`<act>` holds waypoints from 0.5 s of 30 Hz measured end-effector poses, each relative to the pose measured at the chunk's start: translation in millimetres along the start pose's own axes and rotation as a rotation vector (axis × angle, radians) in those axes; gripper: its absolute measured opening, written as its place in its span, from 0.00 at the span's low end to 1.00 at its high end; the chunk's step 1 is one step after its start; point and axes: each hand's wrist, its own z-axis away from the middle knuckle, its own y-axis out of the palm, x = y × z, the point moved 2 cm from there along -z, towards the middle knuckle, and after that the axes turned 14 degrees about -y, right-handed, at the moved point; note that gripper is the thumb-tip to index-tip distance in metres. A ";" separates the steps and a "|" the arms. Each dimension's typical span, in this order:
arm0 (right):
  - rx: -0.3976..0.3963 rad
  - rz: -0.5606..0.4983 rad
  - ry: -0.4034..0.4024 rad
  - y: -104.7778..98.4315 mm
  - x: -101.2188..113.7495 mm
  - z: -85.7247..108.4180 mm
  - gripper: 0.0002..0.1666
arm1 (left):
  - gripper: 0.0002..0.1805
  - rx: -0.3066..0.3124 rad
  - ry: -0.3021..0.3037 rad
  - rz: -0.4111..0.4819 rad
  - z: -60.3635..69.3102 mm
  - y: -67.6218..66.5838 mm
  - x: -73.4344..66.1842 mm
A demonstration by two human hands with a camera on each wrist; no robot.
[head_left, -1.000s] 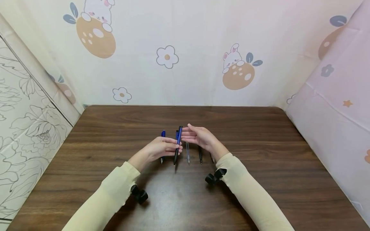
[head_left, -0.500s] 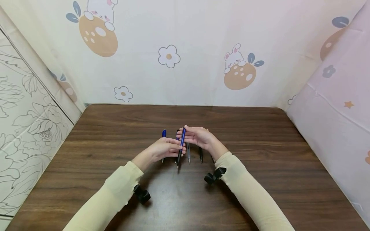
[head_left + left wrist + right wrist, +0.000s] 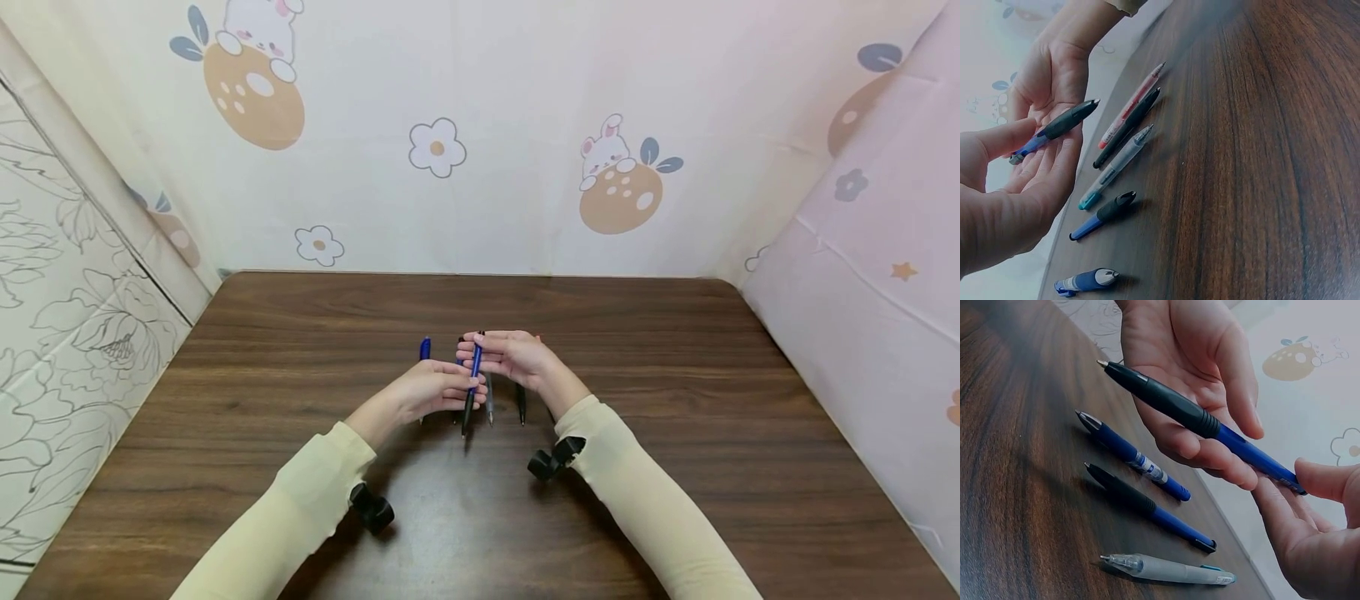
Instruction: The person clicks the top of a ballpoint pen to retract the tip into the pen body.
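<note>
Above the counter (image 3: 675, 358), my left grip (image 3: 420, 390) holds the blue-black pen (image 3: 1207, 424) near its middle, between the thumb and the fingers, and my right grip (image 3: 521, 358) pinches its rear end. On the counter below, five other pens (image 3: 1116, 165) lie in a row.

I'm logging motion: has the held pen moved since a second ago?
Yes: in the head view, the held pen has shifted right, toward the resting clear pen.

No legible txt on pens (image 3: 1238, 447).
</note>
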 end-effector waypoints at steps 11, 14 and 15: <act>-0.013 -0.177 0.027 -2.6 -8.1 -1.3 0.30 | 0.18 -0.006 -0.006 0.021 -0.5 1.9 1.1; -0.012 -0.179 0.024 -4.0 -6.9 -0.8 0.30 | 0.19 0.001 -0.009 0.028 -1.3 1.9 1.7; -0.013 -0.178 0.021 -4.4 -6.0 -0.9 0.30 | 0.19 0.003 -0.009 0.028 -1.6 1.9 2.0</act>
